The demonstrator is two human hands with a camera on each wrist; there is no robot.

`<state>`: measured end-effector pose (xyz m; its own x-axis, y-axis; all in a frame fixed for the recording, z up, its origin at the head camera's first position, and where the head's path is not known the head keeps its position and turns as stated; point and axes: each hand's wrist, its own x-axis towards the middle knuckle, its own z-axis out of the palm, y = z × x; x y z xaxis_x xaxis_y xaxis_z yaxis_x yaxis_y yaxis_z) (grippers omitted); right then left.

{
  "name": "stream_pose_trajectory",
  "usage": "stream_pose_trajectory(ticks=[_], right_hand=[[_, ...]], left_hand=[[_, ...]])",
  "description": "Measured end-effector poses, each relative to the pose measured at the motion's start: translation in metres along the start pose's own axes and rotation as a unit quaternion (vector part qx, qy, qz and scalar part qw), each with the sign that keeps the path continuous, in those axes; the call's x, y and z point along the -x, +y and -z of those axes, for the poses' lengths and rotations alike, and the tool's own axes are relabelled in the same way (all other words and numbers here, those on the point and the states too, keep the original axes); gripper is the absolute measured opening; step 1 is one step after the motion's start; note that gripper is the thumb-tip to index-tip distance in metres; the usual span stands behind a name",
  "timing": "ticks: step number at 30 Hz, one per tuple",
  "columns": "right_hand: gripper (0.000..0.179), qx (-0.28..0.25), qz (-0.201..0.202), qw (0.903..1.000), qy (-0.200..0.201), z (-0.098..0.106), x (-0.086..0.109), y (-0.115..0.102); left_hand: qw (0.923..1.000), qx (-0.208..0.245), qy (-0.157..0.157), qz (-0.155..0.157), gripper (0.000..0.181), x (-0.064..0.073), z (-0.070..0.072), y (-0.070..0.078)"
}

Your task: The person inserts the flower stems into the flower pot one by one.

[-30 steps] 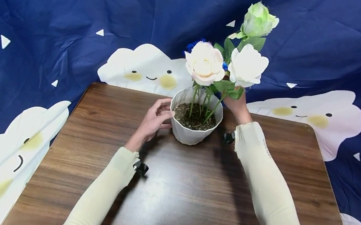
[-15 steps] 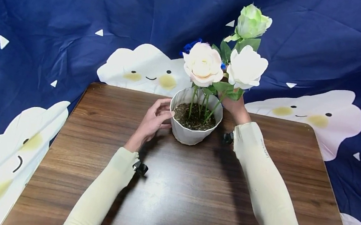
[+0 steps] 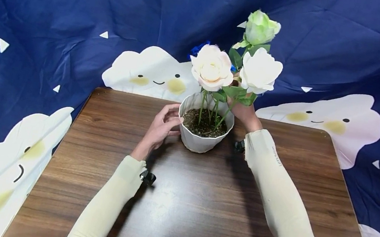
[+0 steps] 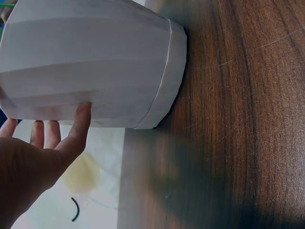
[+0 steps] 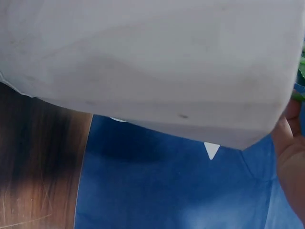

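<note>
A white faceted flowerpot (image 3: 198,143) filled with dark soil stands upright near the far edge of the table. My left hand (image 3: 161,128) holds its left side, thumb at the front and fingers bending round behind; the left wrist view shows the thumb (image 4: 82,125) against the wall. Above the soil rise a pale pink rose (image 3: 212,68), a white rose (image 3: 261,71) and a blue flower (image 3: 199,49) behind. My right hand (image 3: 243,108) is behind the white rose, partly hidden by blooms and leaves, and grips a green stem (image 5: 298,96) below the tall green rose (image 3: 261,28).
The brown wood-grain table (image 3: 177,213) extends in front of the pot and to both sides. A dark blue cloth (image 3: 82,8) with white clouds and triangles hangs behind it. Small black cameras (image 3: 147,177) are on both wrists.
The green rose has come down and slightly left along with my right hand. The pink rose and blue flower have shifted a little left. My left hand and the pot have stayed put.
</note>
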<state>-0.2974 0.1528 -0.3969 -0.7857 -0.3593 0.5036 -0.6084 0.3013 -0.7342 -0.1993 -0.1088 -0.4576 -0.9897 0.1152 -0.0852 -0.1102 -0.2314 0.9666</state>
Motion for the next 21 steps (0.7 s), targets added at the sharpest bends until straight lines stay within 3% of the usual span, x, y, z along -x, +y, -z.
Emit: stream_pose_trajectory(ticks=[2, 7, 12, 19, 21], right_hand=[[0.011, 0.08, -0.004, 0.9967, 0.01, -0.001, 0.002, -0.01], [0.011, 0.121, -0.015, 0.9924, 0.014, -0.006, 0.004, -0.014], [0.037, 0.111, -0.002, 0.9933, 0.031, -0.01, 0.002, -0.011], [0.037, 0.104, -0.034, 0.9937, 0.024, -0.014, 0.009, 0.002], [0.035, 0.081, -0.029, 0.9958, 0.031, -0.014, 0.011, 0.007]], left_hand=[[1.0, 0.001, 0.0, 0.0, 0.054, 0.0, 0.0, -0.001], [1.0, 0.005, 0.002, 0.0, 0.054, -0.001, 0.0, -0.001], [1.0, 0.007, 0.003, -0.003, 0.054, -0.001, 0.003, -0.001], [0.9999, 0.012, -0.003, 0.001, 0.054, -0.001, 0.003, -0.003], [0.9999, 0.012, -0.005, 0.0, 0.054, -0.002, 0.003, -0.003]])
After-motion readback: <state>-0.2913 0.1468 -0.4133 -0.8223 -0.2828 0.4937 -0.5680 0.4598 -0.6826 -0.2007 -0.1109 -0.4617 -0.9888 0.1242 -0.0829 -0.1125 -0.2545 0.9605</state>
